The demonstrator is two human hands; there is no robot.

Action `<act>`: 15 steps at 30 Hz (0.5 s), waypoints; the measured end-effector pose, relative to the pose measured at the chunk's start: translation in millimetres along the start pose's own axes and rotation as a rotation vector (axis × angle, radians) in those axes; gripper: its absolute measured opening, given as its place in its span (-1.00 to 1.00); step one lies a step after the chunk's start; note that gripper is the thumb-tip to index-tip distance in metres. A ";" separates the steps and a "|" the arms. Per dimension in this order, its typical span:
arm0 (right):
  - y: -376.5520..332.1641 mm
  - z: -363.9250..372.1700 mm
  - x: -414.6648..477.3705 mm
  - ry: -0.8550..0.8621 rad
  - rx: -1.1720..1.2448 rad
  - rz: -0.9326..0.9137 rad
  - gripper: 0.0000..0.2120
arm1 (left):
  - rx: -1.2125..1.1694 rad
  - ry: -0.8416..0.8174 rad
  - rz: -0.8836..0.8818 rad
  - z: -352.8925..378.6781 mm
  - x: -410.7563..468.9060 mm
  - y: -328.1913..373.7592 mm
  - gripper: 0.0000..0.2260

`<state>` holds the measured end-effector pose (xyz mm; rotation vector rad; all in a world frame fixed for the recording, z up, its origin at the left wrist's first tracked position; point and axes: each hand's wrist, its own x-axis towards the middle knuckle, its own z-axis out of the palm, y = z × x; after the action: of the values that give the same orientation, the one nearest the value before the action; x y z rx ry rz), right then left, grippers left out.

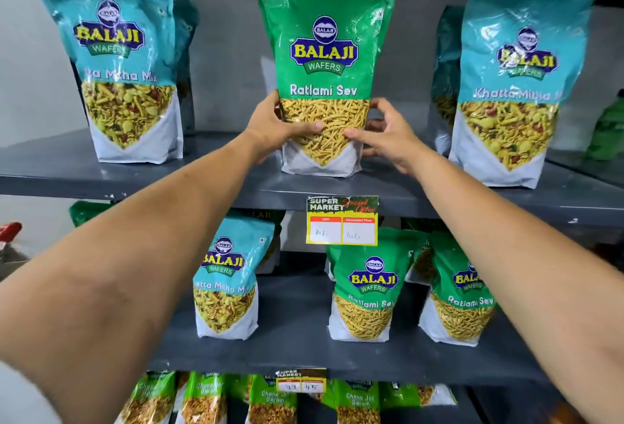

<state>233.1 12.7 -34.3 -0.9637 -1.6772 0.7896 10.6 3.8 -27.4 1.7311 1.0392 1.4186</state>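
A shop: shelves (422, 202) of snack pouches (128, 62), supermarket price tags (341, 221).

Left hand (270, 128) partly behind green pouch (324, 52)

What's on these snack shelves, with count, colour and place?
Plastic Ratlami Sev pouch: one, green, top shelf centre, held by both hands.
Plastic Khatta Mitha Mix pouches: four visible, teal, top shelf, two each end.
Middle-shelf teal pouch: one in front, left.
Middle-shelf Ratlami Sev pouches: two in front, green, right; more behind.
Chana Jor Garam pouches: several, green, lowest row.
Paper price tags: two, yellow, shelf edges.
Metal shelves: two seen, grey.
Left hand: grips the pouch's left edge.
Right hand: pinches its right edge.
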 end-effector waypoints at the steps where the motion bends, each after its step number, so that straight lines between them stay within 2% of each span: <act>1: -4.5 1.2 -4.0 0.000 -0.003 -0.006 -0.55 | -0.001 0.004 0.012 -2.3 -3.1 2.0 -0.36; 11: -75.8 24.8 -79.4 0.096 0.000 -0.075 -0.52 | -0.091 0.024 0.105 -37.9 -70.7 53.0 -0.39; 15: -91.8 45.3 -121.0 0.108 0.026 -0.071 -0.55 | -0.153 0.007 0.108 -56.3 -111.3 54.3 -0.48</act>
<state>190.5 -139.4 -21.4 -0.9078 -1.5952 0.6985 -46.1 -119.7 -20.1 1.6933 0.8282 1.5305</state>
